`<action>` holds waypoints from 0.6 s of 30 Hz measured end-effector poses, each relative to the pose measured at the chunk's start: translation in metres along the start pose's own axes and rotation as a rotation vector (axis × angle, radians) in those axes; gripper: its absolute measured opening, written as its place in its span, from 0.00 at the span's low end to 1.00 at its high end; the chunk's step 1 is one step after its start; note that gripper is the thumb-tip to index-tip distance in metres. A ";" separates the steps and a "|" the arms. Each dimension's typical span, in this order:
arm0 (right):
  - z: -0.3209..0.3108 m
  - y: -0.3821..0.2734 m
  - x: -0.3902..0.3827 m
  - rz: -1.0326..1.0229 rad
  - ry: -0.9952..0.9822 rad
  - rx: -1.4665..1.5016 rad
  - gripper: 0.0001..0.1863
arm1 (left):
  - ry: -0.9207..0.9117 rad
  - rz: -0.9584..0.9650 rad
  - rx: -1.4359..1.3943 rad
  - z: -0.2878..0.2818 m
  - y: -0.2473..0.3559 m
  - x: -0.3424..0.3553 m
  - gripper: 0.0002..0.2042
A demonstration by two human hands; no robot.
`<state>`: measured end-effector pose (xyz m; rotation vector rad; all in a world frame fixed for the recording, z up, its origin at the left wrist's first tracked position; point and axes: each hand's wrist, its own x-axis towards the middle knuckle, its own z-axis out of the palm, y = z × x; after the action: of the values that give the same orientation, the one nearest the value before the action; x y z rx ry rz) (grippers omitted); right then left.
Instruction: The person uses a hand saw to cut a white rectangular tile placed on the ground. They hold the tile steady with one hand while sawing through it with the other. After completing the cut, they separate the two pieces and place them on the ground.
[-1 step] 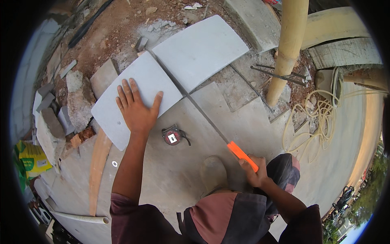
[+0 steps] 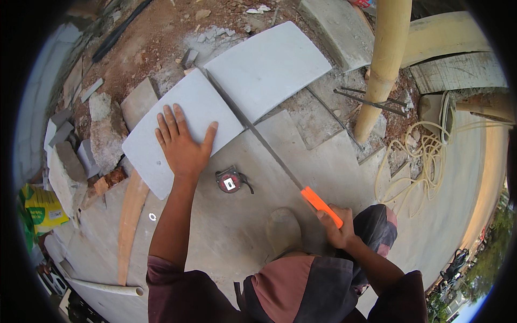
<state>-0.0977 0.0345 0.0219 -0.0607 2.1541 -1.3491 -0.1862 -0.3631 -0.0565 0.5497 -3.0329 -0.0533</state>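
My left hand point(image 2: 186, 148) lies flat, fingers spread, on the left piece of a pale lightweight concrete block point(image 2: 142, 141). Beyond it and to the right is another pale block piece point(image 2: 269, 70). My right hand point(image 2: 341, 230) grips the orange handle of a handsaw point(image 2: 277, 161). The long blade slants up and left into the narrow gap between both pieces; its far stretch runs along their facing edges. Whether they are still joined I cannot tell. On the concrete below the left piece sits a round dark tape measure point(image 2: 229, 181).
My boot point(image 2: 284, 231) stands near the saw handle. At right are a bamboo post point(image 2: 383, 64) and a coiled pale hose point(image 2: 425, 167). Broken masonry point(image 2: 106, 126), a wooden strip point(image 2: 132, 231) and a yellow-green bag point(image 2: 46, 210) lie to the left, with a white pipe point(image 2: 110, 289) nearer.
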 end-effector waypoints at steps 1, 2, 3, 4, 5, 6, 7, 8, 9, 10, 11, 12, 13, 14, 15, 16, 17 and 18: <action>0.000 -0.002 0.003 -0.034 0.013 -0.012 0.15 | -0.002 0.003 -0.004 0.000 0.001 -0.001 0.52; -0.001 -0.005 0.003 -0.058 0.019 0.000 0.15 | -0.003 0.006 -0.007 0.001 0.002 -0.002 0.52; -0.004 -0.011 0.004 -0.087 0.028 0.012 0.14 | -0.009 0.000 -0.009 -0.001 0.003 -0.001 0.52; -0.006 -0.015 0.004 -0.115 0.036 0.024 0.14 | -0.015 -0.006 -0.010 -0.003 0.002 -0.001 0.52; -0.007 -0.019 0.003 -0.139 0.062 0.009 0.14 | -0.021 -0.014 -0.012 -0.005 0.002 -0.002 0.52; -0.008 -0.022 0.004 -0.176 0.093 -0.004 0.14 | -0.019 -0.014 -0.014 -0.007 0.001 0.000 0.52; -0.007 -0.023 0.003 -0.212 0.122 -0.016 0.14 | -0.017 -0.017 -0.016 -0.007 -0.001 -0.001 0.52; -0.007 -0.021 -0.001 -0.206 0.164 -0.054 0.14 | -0.015 -0.022 -0.016 -0.006 -0.004 -0.004 0.51; -0.009 -0.019 0.002 -0.245 0.215 -0.085 0.14 | -0.036 -0.033 -0.020 -0.011 -0.003 -0.002 0.51; -0.009 -0.017 0.000 -0.250 0.266 -0.118 0.15 | -0.037 -0.032 -0.037 -0.011 -0.001 -0.003 0.51; -0.006 -0.017 0.000 -0.254 0.308 -0.135 0.15 | -0.038 -0.031 -0.052 -0.012 -0.002 -0.002 0.51; -0.004 -0.014 -0.001 -0.248 0.355 -0.151 0.16 | -0.037 -0.025 -0.076 -0.012 -0.001 0.000 0.51; 0.000 -0.009 -0.001 -0.246 0.401 -0.158 0.16 | -0.021 -0.022 -0.076 -0.011 -0.002 0.000 0.51; 0.003 -0.004 0.000 -0.242 0.447 -0.162 0.16 | -0.006 -0.018 -0.074 -0.010 -0.005 0.001 0.51; 0.003 0.002 -0.001 -0.245 0.461 -0.174 0.16 | 0.008 -0.007 -0.077 -0.011 -0.004 0.001 0.51; 0.002 0.004 -0.004 -0.247 0.481 -0.169 0.16 | -0.001 0.000 -0.063 -0.016 -0.004 0.001 0.50; 0.001 0.006 -0.007 -0.247 0.505 -0.163 0.15 | -0.010 0.010 -0.051 -0.021 -0.006 0.003 0.50; -0.002 0.005 -0.010 -0.245 0.538 -0.162 0.15 | -0.018 0.028 -0.046 -0.027 -0.007 0.012 0.49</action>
<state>-0.0896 0.0418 0.0229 -0.0272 2.7816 -1.4423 -0.1930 -0.3742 -0.0290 0.5062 -3.0472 -0.1272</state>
